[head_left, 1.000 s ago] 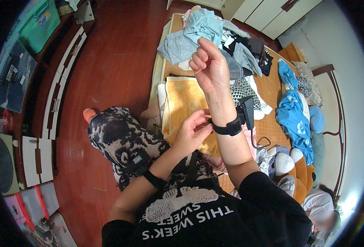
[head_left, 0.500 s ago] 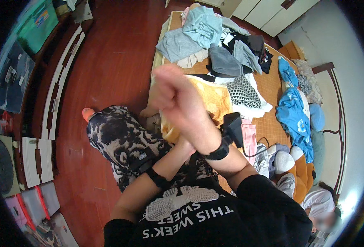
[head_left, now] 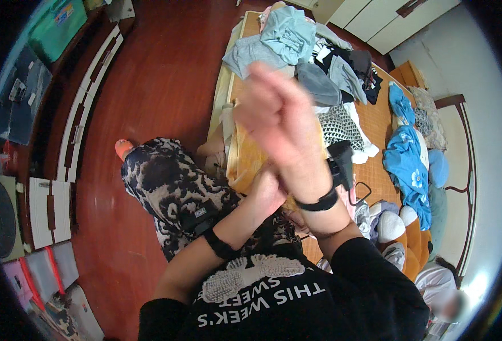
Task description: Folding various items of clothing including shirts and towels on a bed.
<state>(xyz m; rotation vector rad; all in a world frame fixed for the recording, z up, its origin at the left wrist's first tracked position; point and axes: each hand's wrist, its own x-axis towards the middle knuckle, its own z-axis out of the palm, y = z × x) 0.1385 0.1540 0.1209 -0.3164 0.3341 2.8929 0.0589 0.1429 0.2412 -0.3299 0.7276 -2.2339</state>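
Observation:
My right hand [head_left: 282, 116] is raised in front of me over the bed. It is smeared by motion, the fingers look loosely bent, and nothing shows in it. A black strap with a dark device [head_left: 325, 196] circles that forearm. My left hand [head_left: 269, 184] presses against the underside of the right wrist; its fingers are hidden behind that arm. The left forearm carries a black wristband [head_left: 220, 244]. Beneath both hands lies a yellow towel-like cloth [head_left: 248, 153] at the bed's near edge, beside a black-and-white patterned garment [head_left: 339, 125].
Heaped clothes [head_left: 288, 34] cover the bed's far end. Blue bedding [head_left: 404, 159] and pillows line the right side. Another person [head_left: 438, 290] is at the lower right. White drawers [head_left: 86, 102] and a fan [head_left: 1, 216] stand left, across the red-brown floor [head_left: 154, 74].
Both hands have moved up and to the right together, the left still at the right wrist. Its fingertips, glimpsed beyond the right forearm before, are hidden now. The view has shifted slightly.

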